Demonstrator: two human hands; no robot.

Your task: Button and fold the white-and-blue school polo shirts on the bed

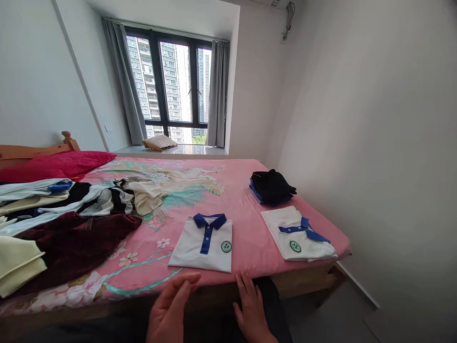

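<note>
A folded white polo shirt with a blue collar [203, 243] lies on the pink floral bedsheet [243, 228] near the bed's front edge. My left hand [169, 309] hovers just below that edge, fingers stretched and empty. My right hand [252, 307] is also open, its fingertips at the bed's edge just right of the shirt. A second folded white polo [298, 233] lies further right, with a dark folded stack [272, 187] behind it.
A heap of unfolded clothes [67, 219] covers the bed's left side, in front of a red pillow [53, 164]. A wooden bed frame [303, 278] shows below the sheet. A white wall stands close on the right. A window with grey curtains is at the back.
</note>
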